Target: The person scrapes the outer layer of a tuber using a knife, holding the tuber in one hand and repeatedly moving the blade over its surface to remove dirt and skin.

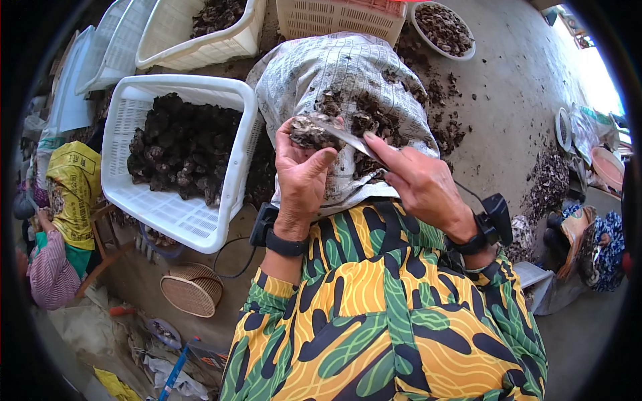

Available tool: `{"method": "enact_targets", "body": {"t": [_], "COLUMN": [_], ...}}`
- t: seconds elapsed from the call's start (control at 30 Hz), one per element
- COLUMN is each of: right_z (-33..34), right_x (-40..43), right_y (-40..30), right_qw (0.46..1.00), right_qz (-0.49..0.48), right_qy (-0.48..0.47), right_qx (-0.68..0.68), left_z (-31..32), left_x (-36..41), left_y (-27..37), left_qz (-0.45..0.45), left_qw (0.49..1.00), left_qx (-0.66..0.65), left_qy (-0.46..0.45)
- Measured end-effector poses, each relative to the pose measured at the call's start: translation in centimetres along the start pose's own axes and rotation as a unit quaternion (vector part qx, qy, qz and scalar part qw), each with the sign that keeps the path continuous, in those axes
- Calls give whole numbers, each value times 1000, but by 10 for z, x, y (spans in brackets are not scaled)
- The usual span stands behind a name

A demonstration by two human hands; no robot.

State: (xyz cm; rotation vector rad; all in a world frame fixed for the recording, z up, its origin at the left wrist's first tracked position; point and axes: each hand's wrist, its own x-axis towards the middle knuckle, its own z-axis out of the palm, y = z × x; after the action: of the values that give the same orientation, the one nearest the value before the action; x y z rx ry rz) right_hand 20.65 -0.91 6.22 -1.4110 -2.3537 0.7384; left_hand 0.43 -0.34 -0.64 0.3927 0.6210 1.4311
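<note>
My left hand (303, 173) holds a rough, pale-and-brown clump (313, 133), possibly a fungus or a shell; I cannot tell which. In my right hand (421, 183) is a knife, its metal blade (353, 140) pointing left and lying against the clump's upper right side. My right index finger stretches along the back of the blade, and the handle is hidden in my fist. Beneath both hands a white woven sack (301, 75) covers my lap, strewn with dark scraps (371, 118). Left of my left hand stands a white plastic basket (170, 235) holding many dark clumps (185, 145).
More plastic crates (200, 57) (341, 22) stand beyond the sack. A round basin (444, 55) of scraps is at the upper right, with debris (446, 125) on the floor. A wicker basket (190, 290) lies lower left. Other people sit at far left (55, 270) and far right (607, 250).
</note>
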Motion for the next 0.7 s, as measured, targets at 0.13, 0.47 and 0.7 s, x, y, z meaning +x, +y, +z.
{"method": "enact_targets", "body": {"t": [0.13, 0.47, 0.7], "right_z": [-4, 26, 8], "right_x": [-18, 15, -4], "right_y": [5, -1, 11], "right_qw": [998, 995, 996], "right_qz": [19, 11, 14], "right_qy": [-67, 34, -55], "right_qx": [-8, 90, 74], "left_z": [-6, -7, -7], "left_x": [2, 0, 2], "left_y": [-2, -1, -3], "left_qz": [15, 1, 6], "left_qw": [1000, 1000, 1000], "left_qx": [9, 5, -10], "left_qy": [0, -19, -9]}}
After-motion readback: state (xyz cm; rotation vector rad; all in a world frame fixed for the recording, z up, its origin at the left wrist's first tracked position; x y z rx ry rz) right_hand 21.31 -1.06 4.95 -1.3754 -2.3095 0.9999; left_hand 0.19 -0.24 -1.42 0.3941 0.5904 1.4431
